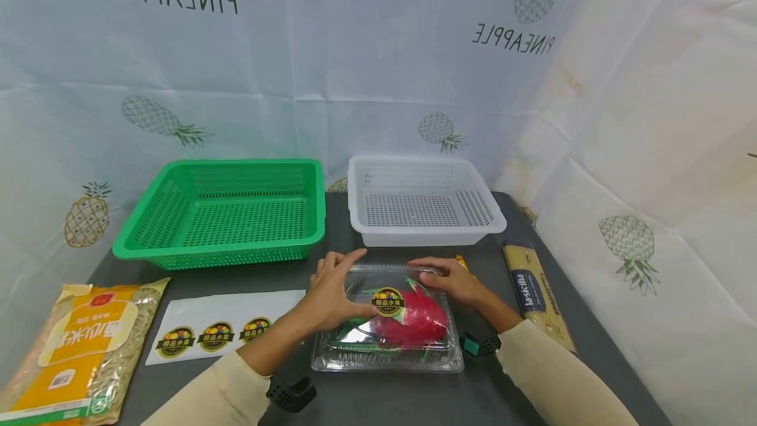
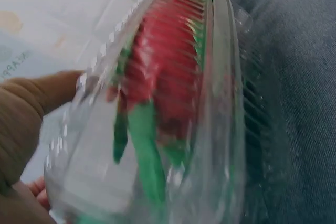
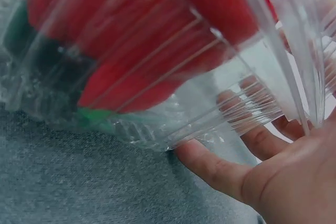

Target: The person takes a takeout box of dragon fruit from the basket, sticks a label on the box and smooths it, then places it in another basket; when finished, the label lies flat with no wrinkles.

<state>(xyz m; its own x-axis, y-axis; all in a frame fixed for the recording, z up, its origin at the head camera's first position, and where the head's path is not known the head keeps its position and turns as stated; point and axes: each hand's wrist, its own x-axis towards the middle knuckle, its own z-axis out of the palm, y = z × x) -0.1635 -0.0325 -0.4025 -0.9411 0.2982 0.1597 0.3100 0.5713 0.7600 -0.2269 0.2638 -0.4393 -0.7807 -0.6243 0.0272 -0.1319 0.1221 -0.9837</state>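
Clear box (image 1: 387, 365): It sits on the dark table (image 1: 367, 403) right in front of you, with a red fruit (image 1: 411, 324) inside. Call it the middle of the clock; 12 is away from you.
Round sticker (image 1: 388, 302): It is on top of the lid. The job now looks like rubbing it flat.
Left hand (image 1: 331, 294): Your fingers are spread at 10, and your thumb lies out straight at the sticker's 9 o'clock edge. Rub softly from its middle outward; a hard push could dent the thin lid.
Right hand (image 1: 455, 283): Your thumb and fingers grip the box at 1 to 2. Hold it there so it can't slide.
Sticker sheet (image 1: 230, 306): It is at 9, and your left arm crosses over part of it. Lift that arm so your sleeve can't drag it.
Baskets: The green basket (image 1: 219, 253) is at 10 to 11. The white basket (image 1: 434, 233) is just past 12, so don't shove the box that way.
Food packs: The grain bag (image 1: 89, 347) is far off near 9, and the pasta pack (image 1: 538, 298) is near 3.
Yellow thing (image 1: 464, 262): It peeks out behind your right hand near 2; too hidden to name.
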